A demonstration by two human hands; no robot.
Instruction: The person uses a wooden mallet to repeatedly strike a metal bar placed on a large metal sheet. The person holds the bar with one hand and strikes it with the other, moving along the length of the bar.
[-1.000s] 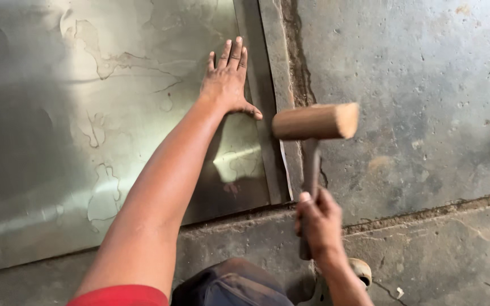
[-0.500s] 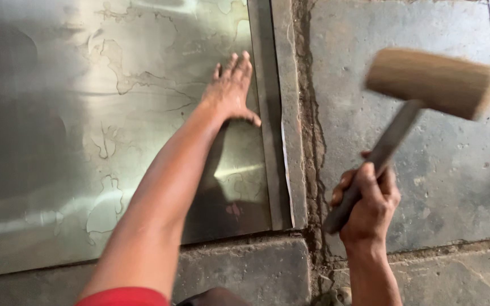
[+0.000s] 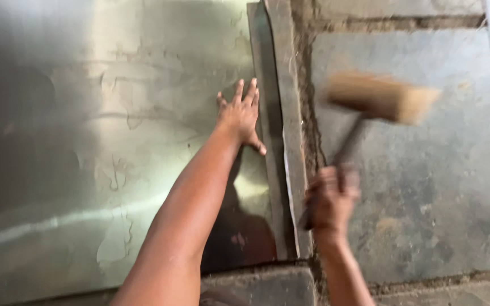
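On metal sheet (image 3: pixel 86 141), left hand (image 3: pixel 239 116) flat, right hand (image 3: pixel 330 198) gripping wooden mallet (image 3: pixel 381 97)

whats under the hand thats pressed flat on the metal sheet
The left hand lies palm down on the shiny metal sheet, close to its folded right edge. The patch of sheet beneath the palm is covered, and whatever lies below the sheet is hidden.

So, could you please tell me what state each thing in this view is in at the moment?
Left hand: flat, fingers spread, pressing on the sheet.
Right hand: closed round the mallet handle.
Wooden mallet: raised above the floor, blurred by motion.
Metal sheet: lying flat, shiny, its right edge folded into a raised strip.
Concrete floor: bare, worn, cracked along the joint beside the sheet.
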